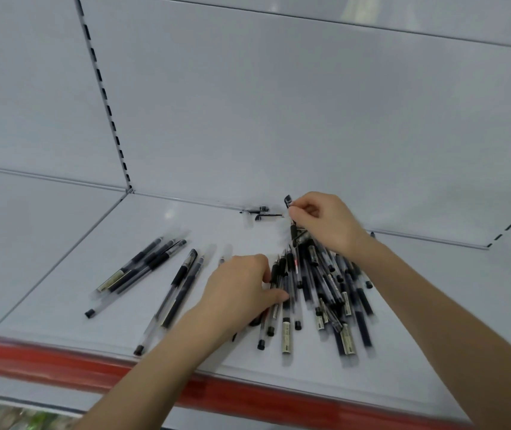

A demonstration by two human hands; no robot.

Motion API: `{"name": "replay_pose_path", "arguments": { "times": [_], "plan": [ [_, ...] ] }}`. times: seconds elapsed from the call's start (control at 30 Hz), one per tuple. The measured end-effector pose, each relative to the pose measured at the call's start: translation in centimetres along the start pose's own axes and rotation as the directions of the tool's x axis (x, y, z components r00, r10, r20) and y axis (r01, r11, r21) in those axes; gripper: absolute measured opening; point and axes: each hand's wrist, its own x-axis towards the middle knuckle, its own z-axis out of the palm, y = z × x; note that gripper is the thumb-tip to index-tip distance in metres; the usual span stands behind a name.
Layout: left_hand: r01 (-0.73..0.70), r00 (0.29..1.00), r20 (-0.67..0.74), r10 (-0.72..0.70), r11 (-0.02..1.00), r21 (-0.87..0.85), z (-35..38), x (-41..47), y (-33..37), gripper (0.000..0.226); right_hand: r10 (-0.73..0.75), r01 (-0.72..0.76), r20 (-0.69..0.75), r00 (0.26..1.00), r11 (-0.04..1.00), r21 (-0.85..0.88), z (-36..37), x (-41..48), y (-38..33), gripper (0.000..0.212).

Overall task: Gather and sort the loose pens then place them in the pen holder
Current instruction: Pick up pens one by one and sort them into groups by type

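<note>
1. On the white shelf (62,305) the main pile of pens (325,283) lies near the middle, fanned out with barrels crossing. A loose group (142,265) lies at 9 o'clock from it, with a pair (183,283) in between. Two small dark pieces (262,212) sit at 12 o'clock by the back wall, too blurred to name. No pen holder is in view
2. The hands are apart. The right hand (322,221) pinches a single pen (288,201) between thumb and fingertips at the 12 o'clock end of the pile, its top end lifted. The left hand (242,283) rests on the pile's 9 o'clock edge with the thumb across the barrels; I cannot tell whether its fingers curl round any pen
3. The single pen's lower end appears to run in among the crossed barrels, so a quick pull would probably drag its neighbours and scatter the pile
4. The pens at 6 o'clock lie near the red front strip (62,364). A careless sweep of the left hand could roll those round barrels over the edge
5. The pinch sits close to the cap, so the cap may slip off
6. A red-marked pen (296,263) among the black ones could be missed in sorting
</note>
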Motion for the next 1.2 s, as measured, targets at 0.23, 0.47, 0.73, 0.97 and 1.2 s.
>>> {"name": "replay_pose_path", "arguments": {
  "times": [0.23, 0.47, 0.73, 0.97, 1.2],
  "plan": [
    [0.020, 1.000, -0.012, -0.019, 0.998, 0.065, 0.2, 0.6, 0.4, 0.011, 0.190, -0.150, -0.069, 0.979, 0.911, 0.384, -1.9, -2.1, 1.0, 0.005],
    [0.013, 0.988, -0.138, -0.068, 0.931, -0.364, -0.9, -0.5, 0.5, 0.002, 0.192, -0.067, -0.174, 0.966, 0.834, 0.547, -3.0, -3.5, -0.1, 0.022],
    [-0.165, 0.945, -0.324, -0.046, 0.790, -0.591, -1.8, -2.1, 1.4, 0.016, 0.178, 0.033, -0.230, 0.957, 0.720, 0.694, -2.8, -4.5, -2.5, 0.010],
    [-0.164, 0.944, -0.326, -0.057, 0.775, -0.610, -2.1, -2.2, 1.3, 0.014, 0.108, 0.048, -0.190, 0.976, 0.741, 0.670, -2.4, -4.9, -3.3, 0.010],
    [-0.162, 0.940, -0.333, -0.068, 0.773, -0.614, -1.9, -2.0, 1.1, 0.014, 0.080, 0.050, -0.184, 0.980, 0.791, 0.610, -1.0, -5.3, -3.4, 0.011]
  ]
}}
